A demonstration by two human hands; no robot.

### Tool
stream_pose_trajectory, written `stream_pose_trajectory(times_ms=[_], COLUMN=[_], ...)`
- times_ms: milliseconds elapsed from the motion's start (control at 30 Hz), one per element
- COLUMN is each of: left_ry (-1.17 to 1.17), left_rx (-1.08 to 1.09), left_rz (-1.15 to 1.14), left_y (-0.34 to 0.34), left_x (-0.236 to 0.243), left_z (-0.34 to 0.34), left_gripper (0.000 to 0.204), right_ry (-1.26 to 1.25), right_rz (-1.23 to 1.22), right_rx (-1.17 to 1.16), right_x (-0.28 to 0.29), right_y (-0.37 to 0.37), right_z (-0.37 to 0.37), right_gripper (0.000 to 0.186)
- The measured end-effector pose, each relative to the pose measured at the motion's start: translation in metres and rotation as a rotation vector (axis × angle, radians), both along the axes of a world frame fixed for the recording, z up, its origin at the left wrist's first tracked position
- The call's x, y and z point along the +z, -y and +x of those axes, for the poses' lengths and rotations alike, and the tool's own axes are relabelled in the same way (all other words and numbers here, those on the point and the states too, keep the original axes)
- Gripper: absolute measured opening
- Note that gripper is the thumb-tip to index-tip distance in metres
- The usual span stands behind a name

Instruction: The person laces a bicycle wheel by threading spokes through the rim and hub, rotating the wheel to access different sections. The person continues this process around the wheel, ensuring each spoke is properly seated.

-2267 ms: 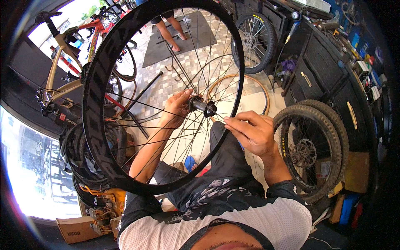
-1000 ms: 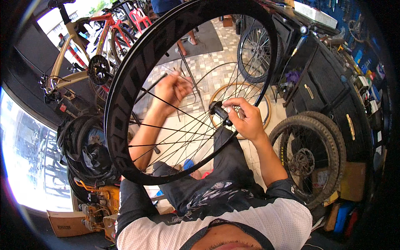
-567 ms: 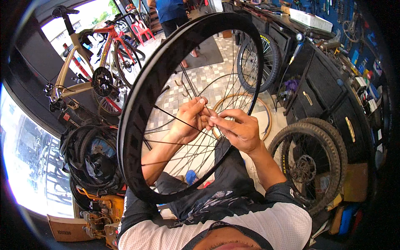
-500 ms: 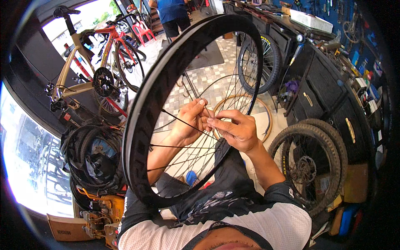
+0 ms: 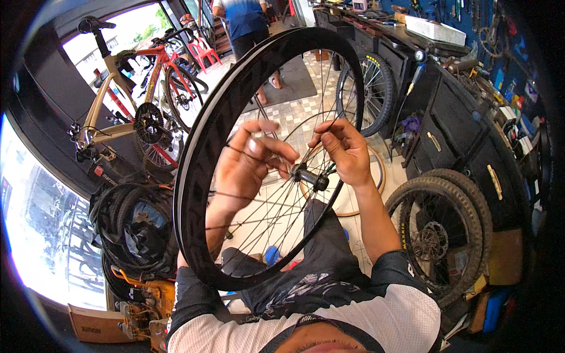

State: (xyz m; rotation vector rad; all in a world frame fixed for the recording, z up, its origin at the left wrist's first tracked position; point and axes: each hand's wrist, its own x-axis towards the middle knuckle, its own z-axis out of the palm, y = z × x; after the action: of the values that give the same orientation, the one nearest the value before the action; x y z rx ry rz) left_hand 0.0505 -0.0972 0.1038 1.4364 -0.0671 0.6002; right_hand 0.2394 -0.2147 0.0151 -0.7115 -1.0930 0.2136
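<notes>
A black deep-rimmed bicycle wheel stands tilted in front of me, above my lap, with no tyre visible on it. Thin black spokes run from its rim to the dark hub. My left hand is among the spokes, left of the hub; its fingers are apart and slightly blurred, with nothing visible in them. Above and right of the hub, my right hand has its thumb and fingers bent together, apparently pinching a thin spoke. The fingertips partly hide the contact.
Mountain bike wheels lean at the right beside black drawers. A tan-rimmed tyre lies on the floor ahead. Bicycles and a tyre pile occupy the left. Another person stands at the back.
My hands were together over the hub; they have moved apart, the left loosening leftward and the right rising, so the hub shows. The person behind has shifted, feet now visible.
</notes>
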Motion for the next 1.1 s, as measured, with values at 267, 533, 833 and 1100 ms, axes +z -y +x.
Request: stream_pose_trajectory(times_ms=[267,533,833,1100], left_ry=[-0.058,-0.026,-0.051,-0.055], left_rx=[0.081,0.119,0.045,0.093], left_rz=[-0.004,0.110,0.043,0.047], left_y=[-0.001,0.000,-0.010,-0.011], left_x=[0.030,0.051,0.054,0.055], left_z=[0.011,0.019,0.028,0.024], left_gripper=[0.059,0.055,0.048,0.042], right_ry=[0.002,0.164,0.213,0.244], right_rz=[0.183,0.083,-0.088,-0.082], right_rx=[-0.243,-0.437,-0.370,-0.362], right_x=[0.033,0.075,0.070,0.073], right_y=[0.015,0.034,0.023,0.002], right_z=[-0.010,-0.012,-0.026,-0.033], right_gripper=[0.023,0.023,0.021,0.021])
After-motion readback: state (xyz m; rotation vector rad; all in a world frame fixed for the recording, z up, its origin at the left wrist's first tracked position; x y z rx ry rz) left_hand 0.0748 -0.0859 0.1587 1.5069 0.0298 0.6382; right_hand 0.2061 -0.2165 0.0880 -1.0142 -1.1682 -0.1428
